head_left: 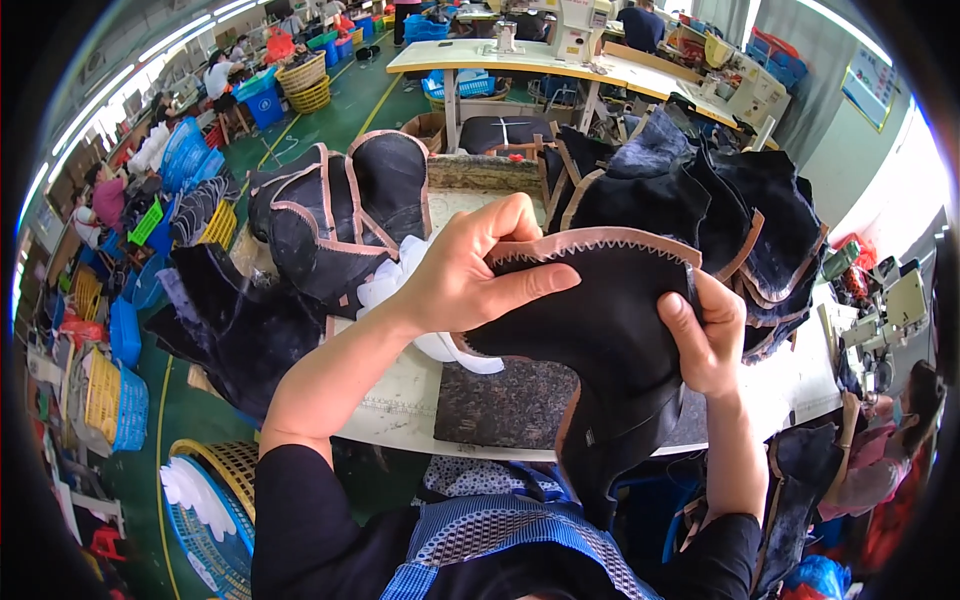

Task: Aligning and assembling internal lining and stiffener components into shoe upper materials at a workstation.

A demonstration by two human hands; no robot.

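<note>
Between my two hands hangs a black boot upper (590, 320) with a tan binding strip and zigzag stitching along its top edge. My left hand (475, 265) pinches that bound edge at its left end, thumb in front. At the right end, my right hand (705, 335) grips the side edge between thumb and fingers. The lower part of the piece droops over the table's front edge toward my lap. Beyond my left hand lie more black boot uppers (325, 205) with tan edging, beside white material (465, 355). A large pile of dark, fleecy pieces (690, 190) sits at the back right.
The pale work table (395, 395) carries a dark speckled panel (500, 405). A yellow basket (225, 460) and a blue basket (205, 535) stand at the lower left. A sewing machine table (520, 60) is ahead; another person (880, 450) works at the right.
</note>
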